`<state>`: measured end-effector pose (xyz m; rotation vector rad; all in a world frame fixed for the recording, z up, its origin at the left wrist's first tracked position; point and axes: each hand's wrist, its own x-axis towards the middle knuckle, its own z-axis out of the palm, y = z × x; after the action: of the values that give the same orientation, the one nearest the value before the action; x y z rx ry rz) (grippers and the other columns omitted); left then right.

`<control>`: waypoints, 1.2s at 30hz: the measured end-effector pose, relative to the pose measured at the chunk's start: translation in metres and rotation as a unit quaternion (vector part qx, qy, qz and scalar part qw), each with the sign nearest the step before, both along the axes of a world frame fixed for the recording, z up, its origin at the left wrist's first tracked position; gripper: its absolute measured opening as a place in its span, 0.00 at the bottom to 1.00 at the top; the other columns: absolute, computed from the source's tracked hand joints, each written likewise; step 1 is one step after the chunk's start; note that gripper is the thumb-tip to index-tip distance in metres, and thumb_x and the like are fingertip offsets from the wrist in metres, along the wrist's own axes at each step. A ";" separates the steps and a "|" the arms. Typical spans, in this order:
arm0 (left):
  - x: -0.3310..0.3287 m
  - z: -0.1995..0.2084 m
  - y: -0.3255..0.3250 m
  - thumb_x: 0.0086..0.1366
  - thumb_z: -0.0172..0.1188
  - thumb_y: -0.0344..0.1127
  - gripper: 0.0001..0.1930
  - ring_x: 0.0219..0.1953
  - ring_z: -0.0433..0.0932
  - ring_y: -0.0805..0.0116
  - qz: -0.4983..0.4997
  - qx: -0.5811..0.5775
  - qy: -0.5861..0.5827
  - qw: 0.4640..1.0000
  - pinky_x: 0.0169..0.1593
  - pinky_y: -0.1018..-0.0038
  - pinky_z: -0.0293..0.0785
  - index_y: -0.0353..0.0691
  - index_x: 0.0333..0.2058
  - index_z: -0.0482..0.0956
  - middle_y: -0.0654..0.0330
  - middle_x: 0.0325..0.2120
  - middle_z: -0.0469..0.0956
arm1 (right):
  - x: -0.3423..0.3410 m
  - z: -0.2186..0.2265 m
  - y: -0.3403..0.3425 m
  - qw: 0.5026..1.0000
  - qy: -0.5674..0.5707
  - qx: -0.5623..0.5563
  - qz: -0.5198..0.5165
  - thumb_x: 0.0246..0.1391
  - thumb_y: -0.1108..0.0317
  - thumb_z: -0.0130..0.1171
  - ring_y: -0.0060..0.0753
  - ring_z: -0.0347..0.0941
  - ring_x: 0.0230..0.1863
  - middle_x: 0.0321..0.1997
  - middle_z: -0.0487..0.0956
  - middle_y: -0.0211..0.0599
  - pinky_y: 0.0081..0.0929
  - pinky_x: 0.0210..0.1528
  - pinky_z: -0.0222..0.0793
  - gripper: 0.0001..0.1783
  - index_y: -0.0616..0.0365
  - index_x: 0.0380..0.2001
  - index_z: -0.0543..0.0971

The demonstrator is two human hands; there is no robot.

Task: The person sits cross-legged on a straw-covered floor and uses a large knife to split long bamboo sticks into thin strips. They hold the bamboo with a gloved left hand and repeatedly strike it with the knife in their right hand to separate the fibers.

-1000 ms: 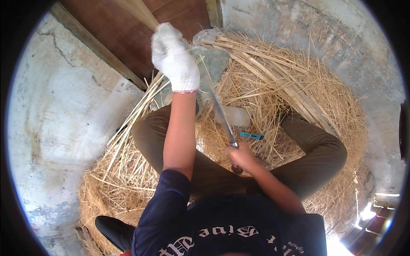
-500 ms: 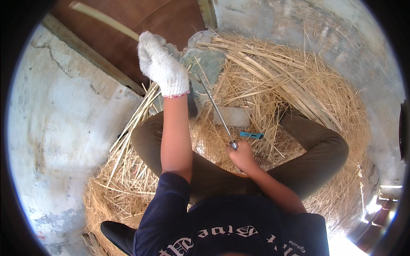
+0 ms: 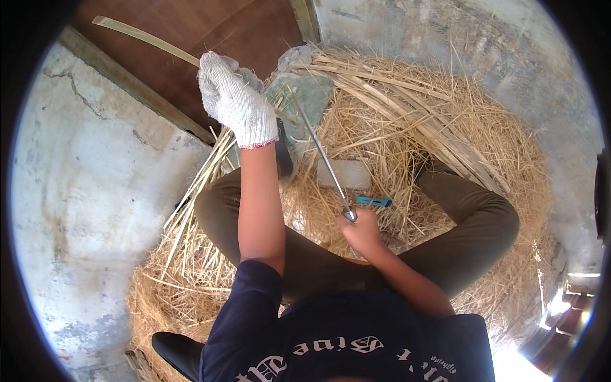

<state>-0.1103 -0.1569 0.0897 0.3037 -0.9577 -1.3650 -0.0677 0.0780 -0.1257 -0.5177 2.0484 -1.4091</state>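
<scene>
My left hand (image 3: 232,99), in a white knitted glove with a red hem, is closed around a pale bamboo strip (image 3: 143,39). The strip sticks out toward the upper left, and its other part is hidden by the glove. My bare right hand (image 3: 361,230) grips a long, narrow-bladed knife (image 3: 326,158); its handle is covered by my fingers. The blade slants up and left, its tip close to the gloved wrist. Just beyond my right hand lies a turquoise box cutter (image 3: 374,201), with a grey brick-like block (image 3: 344,175) behind it.
Thick fibrous shavings (image 3: 490,137) cover the floor around my crossed legs. A bundle of long split strips (image 3: 407,114) lies at the far right, thinner strips (image 3: 205,175) by my left knee. A greenish stone (image 3: 312,95) stands ahead. Curved plastered walls (image 3: 95,191) and a brown panel (image 3: 210,25) enclose the place.
My gloved hand has shifted slightly left with the bamboo strip, whose free end has dropped and turned. The knife's tip has swung a little left; my right hand has barely moved.
</scene>
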 end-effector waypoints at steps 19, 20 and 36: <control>-0.006 -0.001 0.012 0.76 0.55 0.48 0.18 0.16 0.62 0.81 0.029 -0.031 -0.014 0.999 0.20 0.79 0.56 0.43 0.28 0.72 0.69 0.16 0.66 | -0.017 -0.020 -0.012 0.998 -0.009 0.046 0.029 0.50 0.61 0.62 0.45 0.71 0.19 0.17 0.76 0.46 0.43 0.27 0.65 0.16 0.63 0.18 0.77; -0.006 0.001 0.014 0.76 0.55 0.48 0.19 0.16 0.62 0.81 0.039 -0.037 -0.017 0.998 0.20 0.79 0.55 0.43 0.28 0.72 0.69 0.16 0.65 | -0.017 -0.036 -0.011 0.997 -0.018 0.073 0.020 0.51 0.61 0.62 0.45 0.71 0.19 0.17 0.76 0.46 0.43 0.27 0.65 0.16 0.63 0.18 0.77; 0.040 0.034 0.037 0.71 0.64 0.47 0.14 0.16 0.62 0.82 -0.089 -0.058 0.070 0.992 0.19 0.81 0.54 0.45 0.31 0.76 0.71 0.18 0.68 | -0.033 -0.042 -0.004 0.989 0.021 0.146 -0.005 0.49 0.60 0.63 0.60 0.81 0.30 0.22 0.80 0.60 0.48 0.36 0.74 0.18 0.69 0.23 0.81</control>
<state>-0.0699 -0.1197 0.1233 0.0343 -0.9598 -1.4658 -0.1005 0.0737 -0.1678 -0.4144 2.2444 -1.0834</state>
